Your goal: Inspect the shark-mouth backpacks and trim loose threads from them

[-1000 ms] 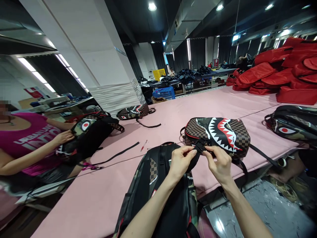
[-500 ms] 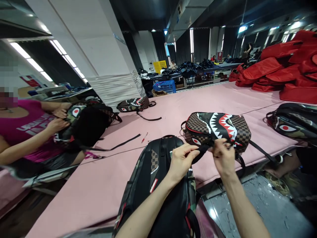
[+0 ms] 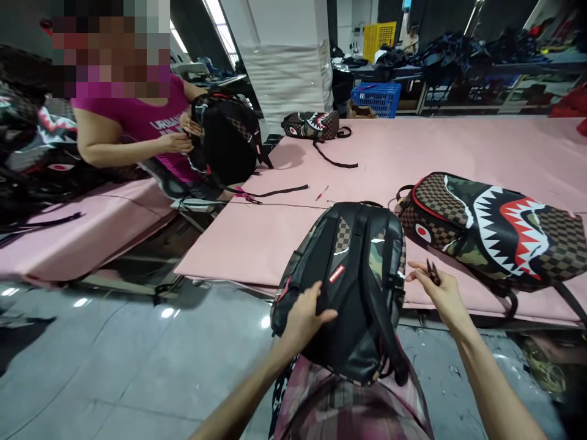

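A black backpack (image 3: 351, 293) with checkered and camouflage patches lies strap side up, partly on the table edge and partly over my lap. My left hand (image 3: 305, 315) rests on its left side, thumb and fingers apart, holding nothing. Just right of the bag, my right hand (image 3: 438, 293) is in the air with dark thread snips (image 3: 431, 272) held in it, blades pointing up. A loose shoulder strap (image 3: 385, 324) hangs along the backpack's right side. Close beyond my right hand lies a checkered backpack (image 3: 504, 226) with a shark-mouth print.
The pink table (image 3: 257, 244) carries a smaller shark-print bag (image 3: 312, 125) and a red-and-white pen-like item (image 3: 321, 193). At left, a co-worker (image 3: 151, 131) in a magenta shirt handles another black backpack (image 3: 232, 137). A blue crate (image 3: 376, 99) stands behind.
My hands have let go of the black strap and moved apart. The left now lies on the backpack; snips show in the right. My view has turned left and down.
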Demonstrator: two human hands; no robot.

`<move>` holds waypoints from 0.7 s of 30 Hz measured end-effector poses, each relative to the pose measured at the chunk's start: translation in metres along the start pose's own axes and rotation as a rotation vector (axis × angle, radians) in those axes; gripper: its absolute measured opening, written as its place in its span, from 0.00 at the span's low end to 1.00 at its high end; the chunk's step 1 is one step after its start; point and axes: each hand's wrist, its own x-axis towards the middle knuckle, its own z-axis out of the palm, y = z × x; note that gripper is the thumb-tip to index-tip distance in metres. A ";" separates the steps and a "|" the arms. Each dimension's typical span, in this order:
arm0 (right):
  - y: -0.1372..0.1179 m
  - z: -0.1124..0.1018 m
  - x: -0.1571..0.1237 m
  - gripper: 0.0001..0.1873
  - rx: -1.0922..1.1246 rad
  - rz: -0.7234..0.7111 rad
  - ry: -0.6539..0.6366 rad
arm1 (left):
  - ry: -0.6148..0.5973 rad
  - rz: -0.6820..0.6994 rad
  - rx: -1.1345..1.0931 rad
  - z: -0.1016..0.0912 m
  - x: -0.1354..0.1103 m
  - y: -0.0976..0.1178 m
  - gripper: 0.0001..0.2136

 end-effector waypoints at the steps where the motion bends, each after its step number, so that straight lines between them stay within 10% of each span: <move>1: -0.005 0.010 0.008 0.18 0.004 0.018 -0.062 | -0.052 -0.052 -0.021 0.002 -0.002 -0.005 0.32; 9: -0.007 0.067 0.053 0.18 -0.038 0.062 -0.165 | -0.110 -0.153 -0.500 0.004 -0.005 -0.020 0.21; 13: -0.004 0.073 0.074 0.16 -0.097 0.035 -0.142 | -0.350 -0.193 -0.773 -0.018 -0.001 -0.026 0.21; 16: -0.020 0.084 0.115 0.15 -0.124 -0.065 -0.193 | -0.515 -0.138 -0.994 -0.069 0.015 -0.027 0.24; 21: -0.046 0.123 0.222 0.23 0.110 -0.098 -0.326 | -0.272 0.266 -1.087 -0.191 0.115 0.012 0.18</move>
